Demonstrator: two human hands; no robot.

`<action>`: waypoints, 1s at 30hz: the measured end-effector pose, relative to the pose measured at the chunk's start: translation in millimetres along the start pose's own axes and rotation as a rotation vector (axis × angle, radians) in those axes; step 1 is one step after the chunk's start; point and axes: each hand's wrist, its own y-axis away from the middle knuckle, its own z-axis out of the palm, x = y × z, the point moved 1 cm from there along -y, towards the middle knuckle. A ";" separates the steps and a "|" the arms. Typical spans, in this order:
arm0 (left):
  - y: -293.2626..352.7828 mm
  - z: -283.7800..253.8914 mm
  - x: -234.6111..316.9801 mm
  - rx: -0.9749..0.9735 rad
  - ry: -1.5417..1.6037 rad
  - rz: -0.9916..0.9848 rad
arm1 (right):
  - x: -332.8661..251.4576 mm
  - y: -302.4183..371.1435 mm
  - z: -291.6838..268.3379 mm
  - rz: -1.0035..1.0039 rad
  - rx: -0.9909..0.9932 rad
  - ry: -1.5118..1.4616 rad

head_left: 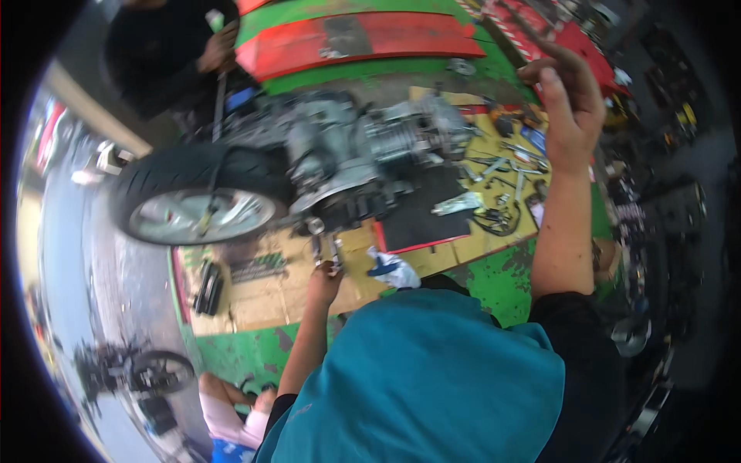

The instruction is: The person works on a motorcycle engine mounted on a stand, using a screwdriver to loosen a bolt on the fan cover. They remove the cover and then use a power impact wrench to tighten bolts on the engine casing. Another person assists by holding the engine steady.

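Note:
My left hand (325, 285) is down over the cardboard, fingers closed around the near ends of two shiny metal wrenches (316, 241); a ring end points away from me. Just beyond it lies a motorcycle engine (328, 158), joined to a wheel with a black tire (166, 189). To the right of that hand is a crumpled white and blue rag (394, 268). My right hand (573, 104) is raised at the upper right, fingers bent but apart, with nothing visible in it. It hangs above the right end of the bench, near scattered hand tools (509, 174).
Cardboard (262, 305) covers part of the green bench (502, 279). A black mat (424, 204) and a small black part (207, 289) lie on it. Across the bench, another person (154, 58) grips a long rod (219, 108) by the wheel. A red panel (386, 38) lies behind.

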 end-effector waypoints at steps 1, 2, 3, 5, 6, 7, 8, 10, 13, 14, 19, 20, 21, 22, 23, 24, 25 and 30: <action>-7.9 5.8 6.0 0.000 -0.080 0.026 | 18.1 2.7 -26.7 0.071 0.042 0.052; -15.7 10.5 12.4 0.004 -0.162 0.053 | 37.0 5.8 -55.5 0.144 0.089 0.099; -23.6 14.9 9.3 -0.008 -0.244 0.043 | 59.6 9.7 -86.5 0.213 0.114 0.173; -39.0 29.3 9.4 -0.013 -0.278 -0.020 | 97.6 19.2 -142.5 0.329 0.171 0.243; -42.4 32.3 11.6 0.005 -0.235 -0.087 | 116.4 29.4 -166.3 0.372 0.140 0.382; -45.3 34.5 14.6 0.040 -0.219 -0.104 | 136.5 39.1 -191.2 0.416 0.102 0.518; -46.4 35.5 14.3 0.082 -0.206 -0.130 | 160.8 46.9 -211.8 0.460 0.057 0.642; -44.9 40.1 -2.8 0.179 -0.229 -0.067 | 222.8 61.2 -238.7 0.404 -0.066 0.733; -20.4 38.8 7.1 -0.008 -0.022 -0.540 | 342.6 82.2 -274.9 0.454 -0.457 0.901; -14.8 43.1 21.0 -0.020 0.072 -0.586 | 386.4 96.7 -290.1 0.409 -0.570 1.031; 89.8 84.4 80.5 0.088 0.094 -0.698 | 584.8 144.6 -310.6 0.400 -1.078 1.265; 110.3 94.7 89.3 0.089 0.131 -0.739 | 616.5 152.4 -316.7 0.303 -1.073 1.268; 122.8 105.3 100.7 0.081 0.149 -0.767 | 646.6 159.6 -323.3 0.204 -1.061 1.274; 137.8 116.4 111.2 0.083 0.171 -0.795 | 666.7 155.6 -318.3 0.097 -1.040 1.273; 152.4 124.0 120.2 0.080 0.189 -0.822 | 684.4 156.2 -314.6 0.165 -1.133 1.211; 174.1 133.6 131.7 0.086 0.151 -0.863 | 692.9 146.2 -300.3 0.207 -1.226 1.136; 186.5 141.0 137.5 0.078 0.116 -0.885 | 702.8 139.0 -297.7 0.258 -1.310 1.086; 212.3 159.3 147.6 -0.008 -0.073 -0.975 | 703.8 124.2 -302.6 0.201 -1.267 0.827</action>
